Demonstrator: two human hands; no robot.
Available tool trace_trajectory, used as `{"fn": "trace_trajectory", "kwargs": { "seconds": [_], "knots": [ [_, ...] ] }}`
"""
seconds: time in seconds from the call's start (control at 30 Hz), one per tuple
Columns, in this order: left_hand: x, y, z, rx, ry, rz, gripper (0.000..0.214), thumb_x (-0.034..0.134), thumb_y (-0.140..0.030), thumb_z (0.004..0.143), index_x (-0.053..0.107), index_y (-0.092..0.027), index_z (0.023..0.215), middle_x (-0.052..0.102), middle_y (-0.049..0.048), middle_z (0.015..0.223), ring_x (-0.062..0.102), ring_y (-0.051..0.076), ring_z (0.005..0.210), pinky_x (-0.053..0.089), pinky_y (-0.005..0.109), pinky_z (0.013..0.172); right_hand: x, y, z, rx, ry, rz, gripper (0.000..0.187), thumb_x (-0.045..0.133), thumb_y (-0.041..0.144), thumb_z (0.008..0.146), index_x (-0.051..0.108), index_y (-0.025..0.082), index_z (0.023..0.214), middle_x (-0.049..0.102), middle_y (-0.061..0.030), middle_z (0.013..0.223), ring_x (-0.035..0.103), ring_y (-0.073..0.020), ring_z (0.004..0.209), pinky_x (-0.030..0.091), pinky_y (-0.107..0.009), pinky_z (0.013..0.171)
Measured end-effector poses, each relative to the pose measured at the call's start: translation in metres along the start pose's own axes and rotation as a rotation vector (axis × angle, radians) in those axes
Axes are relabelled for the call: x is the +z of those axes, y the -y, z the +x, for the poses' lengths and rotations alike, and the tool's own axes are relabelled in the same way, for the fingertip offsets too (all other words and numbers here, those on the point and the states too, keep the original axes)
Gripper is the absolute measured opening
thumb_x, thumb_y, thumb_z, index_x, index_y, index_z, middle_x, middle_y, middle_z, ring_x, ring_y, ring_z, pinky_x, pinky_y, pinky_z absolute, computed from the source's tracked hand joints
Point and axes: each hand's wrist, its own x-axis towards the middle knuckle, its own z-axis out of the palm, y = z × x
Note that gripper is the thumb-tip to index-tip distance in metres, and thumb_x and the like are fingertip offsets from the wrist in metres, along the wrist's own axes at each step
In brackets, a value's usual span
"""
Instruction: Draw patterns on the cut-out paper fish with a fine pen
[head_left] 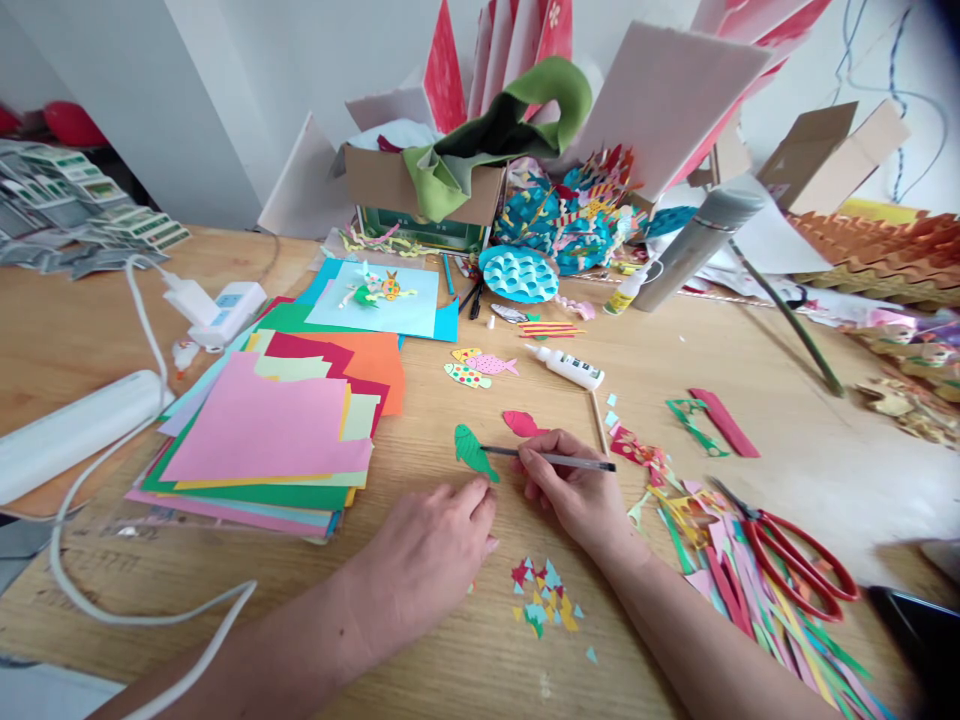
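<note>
A green paper fish (472,451) lies on the wooden table (465,640). My left hand (427,555) rests palm down just below it, fingers curled, fingertips touching the fish's tail end. My right hand (577,490) is closed around a thin pen (551,459), whose tip points left and meets the green fish. A red paper fish (523,424) lies right above my right hand. Small coloured paper bits (545,597) sit between my forearms.
A stack of coloured paper sheets (277,430) lies at left. Red-handled scissors (799,560) rest on paper strips at right. A glue bottle (564,366), spotted paper fish (480,368), a white cable (142,610) and cluttered craft boxes (420,190) fill the back.
</note>
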Motion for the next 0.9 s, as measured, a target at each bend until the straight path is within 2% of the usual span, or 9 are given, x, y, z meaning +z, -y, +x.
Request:
{"fn": "trace_trajectory", "kwargs": {
  "seconds": [0.27, 0.6, 0.9],
  "knots": [
    [-0.0025, -0.0003, 0.0004, -0.002, 0.015, -0.016, 0.03, 0.053, -0.025, 0.098, 0.058, -0.013, 0.124, 0.063, 0.0114, 0.128, 0.066, 0.028, 0.107, 0.06, 0.042, 0.082, -0.0007, 0.0013, 0.0003, -0.016, 0.02, -0.016, 0.032, 0.07, 0.047, 0.082, 0.061, 0.017, 0.075, 0.06, 0.0006, 0.055, 0.051, -0.0093, 0.041, 0.039, -0.02, 0.039],
    [-0.0021, -0.0007, -0.0009, 0.002, 0.013, 0.008, 0.03, 0.054, -0.027, 0.098, 0.059, -0.013, 0.125, 0.062, 0.0118, 0.131, 0.065, 0.028, 0.108, 0.06, 0.039, 0.08, -0.0013, 0.0024, -0.0014, 0.005, 0.049, 0.007, 0.033, 0.071, 0.048, 0.08, 0.062, 0.017, 0.074, 0.061, -0.0004, 0.056, 0.052, -0.0094, 0.042, 0.039, -0.02, 0.039],
    [-0.0024, -0.0005, 0.0003, 0.006, 0.016, -0.001, 0.031, 0.052, -0.025, 0.099, 0.059, -0.012, 0.125, 0.063, 0.0118, 0.129, 0.065, 0.028, 0.109, 0.06, 0.041, 0.083, -0.0008, 0.0018, -0.0005, -0.003, 0.026, -0.012, 0.033, 0.07, 0.049, 0.082, 0.061, 0.018, 0.076, 0.061, -0.0002, 0.056, 0.051, -0.0099, 0.042, 0.04, -0.021, 0.039]
  ]
}}
